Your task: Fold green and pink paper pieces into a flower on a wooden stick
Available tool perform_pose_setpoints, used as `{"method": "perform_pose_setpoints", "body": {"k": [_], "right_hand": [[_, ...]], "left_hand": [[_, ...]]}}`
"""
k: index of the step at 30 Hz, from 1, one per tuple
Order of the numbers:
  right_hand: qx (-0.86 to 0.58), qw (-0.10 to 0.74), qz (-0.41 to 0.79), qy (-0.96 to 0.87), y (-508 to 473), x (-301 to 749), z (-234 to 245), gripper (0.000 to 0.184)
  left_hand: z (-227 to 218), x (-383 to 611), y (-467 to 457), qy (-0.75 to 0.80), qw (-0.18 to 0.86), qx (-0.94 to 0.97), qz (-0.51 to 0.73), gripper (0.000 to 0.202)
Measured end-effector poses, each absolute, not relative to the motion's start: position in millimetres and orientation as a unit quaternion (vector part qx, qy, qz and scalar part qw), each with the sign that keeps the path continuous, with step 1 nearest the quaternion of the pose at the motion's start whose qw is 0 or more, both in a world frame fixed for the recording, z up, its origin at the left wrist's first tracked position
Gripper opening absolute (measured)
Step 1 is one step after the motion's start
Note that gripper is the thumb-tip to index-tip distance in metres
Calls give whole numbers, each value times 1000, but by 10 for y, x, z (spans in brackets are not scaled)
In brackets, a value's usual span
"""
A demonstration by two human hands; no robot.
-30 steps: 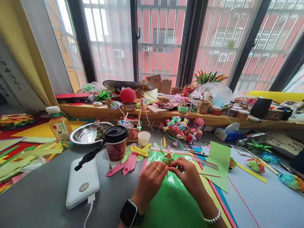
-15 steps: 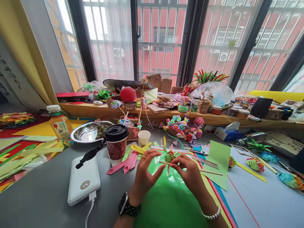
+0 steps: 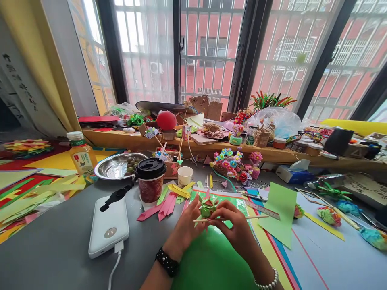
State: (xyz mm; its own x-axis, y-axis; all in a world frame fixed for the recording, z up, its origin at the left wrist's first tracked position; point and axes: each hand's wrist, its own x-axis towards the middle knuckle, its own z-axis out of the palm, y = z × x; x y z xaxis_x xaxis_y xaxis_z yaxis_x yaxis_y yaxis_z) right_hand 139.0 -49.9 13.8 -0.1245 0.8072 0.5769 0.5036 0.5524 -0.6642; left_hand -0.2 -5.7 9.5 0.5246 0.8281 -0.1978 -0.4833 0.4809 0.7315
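Overall, a barred window with a black frame spans the background, behind a cluttered wooden ledge and the grey work surface. A glossy green sheet lies at the front of the surface, beneath the hands. To its right rests a light-green paper sheet, with a ruler partly over it. Next in size are the two hands, both occupied. The left hand cradles the folded paper piece, its fingers raised beside and behind it; how firmly it grips cannot be told. The right hand pinches a thin stick between thumb and fingers, just beside the same piece. A metal plate holding small round greenish items stands at the left rear, near a white power bank with a cable plugged in. Between these and the green sheet stand a black-lidded cup and a smaller paper cup, with pink paper strips lying in front. The folded paper piece, green with reddish parts, is above the green sheet, between the hands. Slimmest is the stick, roughly horizontal, crossing before the piece's lower edge.
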Motion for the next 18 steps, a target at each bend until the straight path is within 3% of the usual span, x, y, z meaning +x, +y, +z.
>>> {"method": "perform_pose_setpoints", "body": {"k": [8, 18], "right_hand": [[-456, 478, 123, -741, -473, 1395, 89, 9], [-458, 496, 51, -736, -453, 1384, 28, 7]], "left_hand": [[-40, 54, 6, 221, 859, 252, 387, 17], [-16, 47, -3, 225, 864, 233, 385, 18]]}}
